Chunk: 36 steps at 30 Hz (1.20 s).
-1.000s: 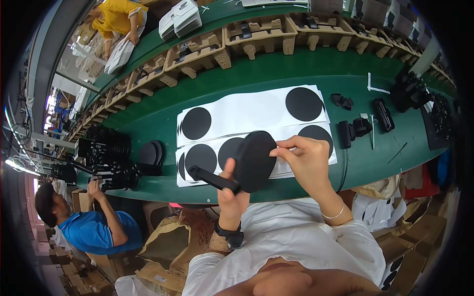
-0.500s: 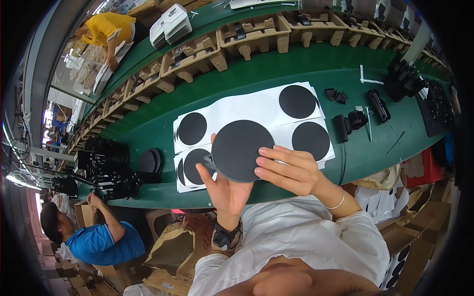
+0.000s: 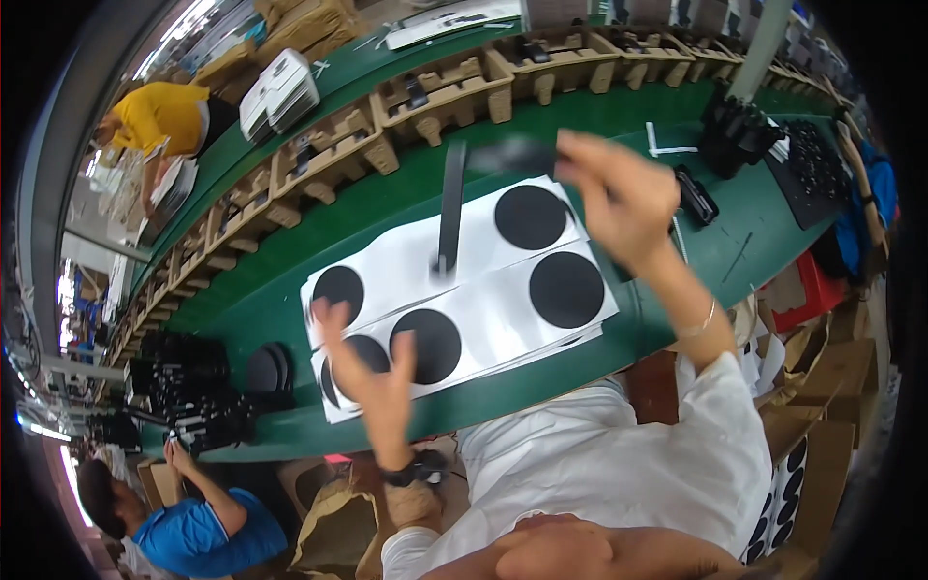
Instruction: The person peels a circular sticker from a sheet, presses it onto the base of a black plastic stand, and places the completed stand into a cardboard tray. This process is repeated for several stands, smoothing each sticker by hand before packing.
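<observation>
My right hand [image 3: 614, 193] is raised above the far side of the bench, its fingers pinched on one end of a black stand-like part [image 3: 450, 208]. Motion blurs this part: a flat bar hangs down from a dark, thin section that may be a round base seen edge-on. Spread fingers and an empty palm show on my left hand [image 3: 377, 391], above the near left corner of the white sheets [image 3: 488, 329]. Several black round pads lie on these sheets, including one pad [image 3: 425, 346] near the middle and another [image 3: 567, 290] at the right.
Black round bases [image 3: 269, 367] and a heap of black parts [image 3: 188, 382] stand at the left. Moulded cardboard trays [image 3: 445, 97] line the far edge. Black parts [image 3: 730, 130] stand at the far right. Co-workers in blue [image 3: 208, 522] and yellow [image 3: 159, 116] are at the left.
My hands have parted. The right hand has swung the black part up and away, its disc no longer facing me; the left has let go and moved left. The view has shifted.
</observation>
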{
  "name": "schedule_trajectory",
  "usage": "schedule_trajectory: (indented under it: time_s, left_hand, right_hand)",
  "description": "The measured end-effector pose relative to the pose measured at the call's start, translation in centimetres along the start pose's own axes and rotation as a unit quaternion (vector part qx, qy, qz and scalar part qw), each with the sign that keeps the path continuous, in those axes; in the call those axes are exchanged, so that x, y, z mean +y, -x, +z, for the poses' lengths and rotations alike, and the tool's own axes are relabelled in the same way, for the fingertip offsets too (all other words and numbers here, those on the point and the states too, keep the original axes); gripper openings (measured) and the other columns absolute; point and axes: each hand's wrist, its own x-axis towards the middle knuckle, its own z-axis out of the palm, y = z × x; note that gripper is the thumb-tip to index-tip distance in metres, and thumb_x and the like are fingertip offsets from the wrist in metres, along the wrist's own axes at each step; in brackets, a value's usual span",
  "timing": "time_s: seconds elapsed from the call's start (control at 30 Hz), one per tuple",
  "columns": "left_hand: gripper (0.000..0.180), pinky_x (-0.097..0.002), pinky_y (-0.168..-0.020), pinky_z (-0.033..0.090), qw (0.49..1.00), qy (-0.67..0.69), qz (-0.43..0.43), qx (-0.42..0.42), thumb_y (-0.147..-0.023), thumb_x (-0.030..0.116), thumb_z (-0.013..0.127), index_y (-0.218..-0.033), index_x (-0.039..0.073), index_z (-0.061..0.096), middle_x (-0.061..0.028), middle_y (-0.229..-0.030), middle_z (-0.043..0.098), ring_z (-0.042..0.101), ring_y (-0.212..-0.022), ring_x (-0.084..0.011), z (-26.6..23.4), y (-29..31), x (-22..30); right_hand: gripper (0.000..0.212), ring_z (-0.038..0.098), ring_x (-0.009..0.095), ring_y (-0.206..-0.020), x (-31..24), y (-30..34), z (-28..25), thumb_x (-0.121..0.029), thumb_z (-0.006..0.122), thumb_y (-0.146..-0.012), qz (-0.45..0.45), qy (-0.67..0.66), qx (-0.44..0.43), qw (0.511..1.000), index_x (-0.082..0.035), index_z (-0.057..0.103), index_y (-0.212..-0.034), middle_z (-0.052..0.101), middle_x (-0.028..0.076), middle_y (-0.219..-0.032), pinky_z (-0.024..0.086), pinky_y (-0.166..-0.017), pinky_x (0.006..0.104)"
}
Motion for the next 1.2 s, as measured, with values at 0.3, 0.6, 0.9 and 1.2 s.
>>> schedule_trajectory:
  time_s: [0.3, 0.6, 0.9, 1.2]
  left_hand:
    - [0.044, -0.0488, -0.108, 0.022, 0.83, -0.553, -0.008, -0.068, -0.08, 0.013, 0.057, -0.123, 0.003, 0.05, -0.0179, -0.117, 0.054, 0.039, -0.123, -0.0365, -9.4, 0.0, -15.5]
    - [0.058, -0.0431, -0.106, 0.025, 0.676, -0.703, 0.033, -0.218, -0.075, 0.014, 0.059, -0.13, 0.001, 0.044, -0.019, -0.087, 0.06, 0.055, -0.095, -0.0305, -10.8, -0.6, -18.5]
    - [0.041, -0.0422, -0.09, 0.036, 0.755, -0.632, 0.034, -0.172, -0.079, 0.019, 0.06, -0.112, -0.005, 0.053, -0.0165, -0.08, 0.059, 0.053, -0.09, -0.0309, -9.9, -2.6, -17.9]
    - [0.025, -0.0418, -0.09, 0.037, 0.773, -0.613, 0.086, -0.138, -0.078, 0.021, 0.062, -0.073, -0.002, 0.057, -0.0164, -0.078, 0.057, 0.052, -0.089, -0.0323, -9.0, -3.4, -15.9]
  right_hand:
    - [0.023, 0.065, 0.034, -0.08, 28.9, -11.2, 2.6, -0.017, 0.069, -0.075, 0.097, 0.314, -0.049, 0.943, -0.005, 0.069, -0.095, 0.066, 0.018, -0.083, 0.051, -0.072, 0.0406]
    - [0.03, 0.06, 0.041, -0.093, 39.2, -9.4, 4.8, -0.014, 0.07, -0.072, 0.224, 0.405, -0.183, 0.867, -0.006, 0.067, -0.101, 0.062, 0.026, -0.097, 0.05, -0.081, 0.0454]
    - [0.03, 0.06, 0.038, -0.094, 44.1, -7.7, 5.1, -0.009, 0.064, -0.076, 0.154, 0.377, -0.228, 0.884, -0.013, 0.067, -0.106, 0.063, 0.021, -0.098, 0.049, -0.083, 0.046]
    - [0.032, 0.057, 0.035, -0.099, 44.7, -4.5, 5.2, -0.016, 0.065, -0.079, 0.195, 0.426, -0.14, 0.872, -0.02, 0.066, -0.11, 0.06, 0.018, -0.109, 0.048, -0.084, 0.0429]
